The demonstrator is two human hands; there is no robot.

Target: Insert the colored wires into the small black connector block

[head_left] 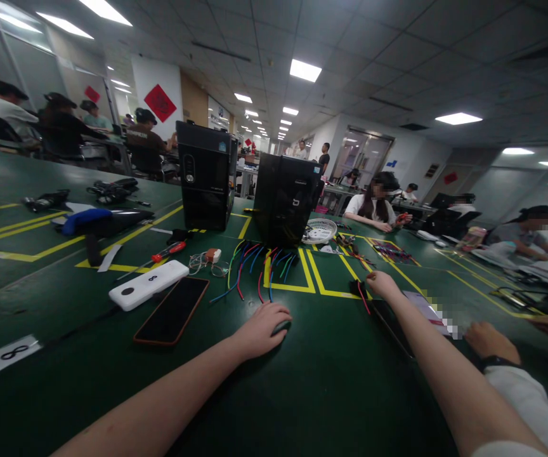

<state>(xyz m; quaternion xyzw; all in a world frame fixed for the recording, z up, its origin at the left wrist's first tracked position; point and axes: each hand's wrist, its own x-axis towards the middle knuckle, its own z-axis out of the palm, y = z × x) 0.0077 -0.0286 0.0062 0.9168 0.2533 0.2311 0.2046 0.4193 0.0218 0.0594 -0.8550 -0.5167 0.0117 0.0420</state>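
Observation:
My left hand (263, 329) rests low over the green table, its fingers curled toward the thumb around a small dark green patch. Whether that patch is an object or bare tabletop I cannot tell. Just beyond it lie loose red, blue and green wires (240, 270), one blue end close to my knuckles. Farther right, my right hand (384, 285) is closed at the fingertips beside a small black piece (357, 289) and a short red wire (364, 298). What the fingertips pinch, if anything, is hidden. A dark flat object (391, 325) lies partly under my right forearm.
Two black computer towers (206, 209) stand ahead. At left lie a phone (173, 312), a white power bank (149, 285), a screwdriver (168, 251) and glasses (219, 268). A white basket (320, 230) sits behind the wires. At right is another person's hand (491, 343).

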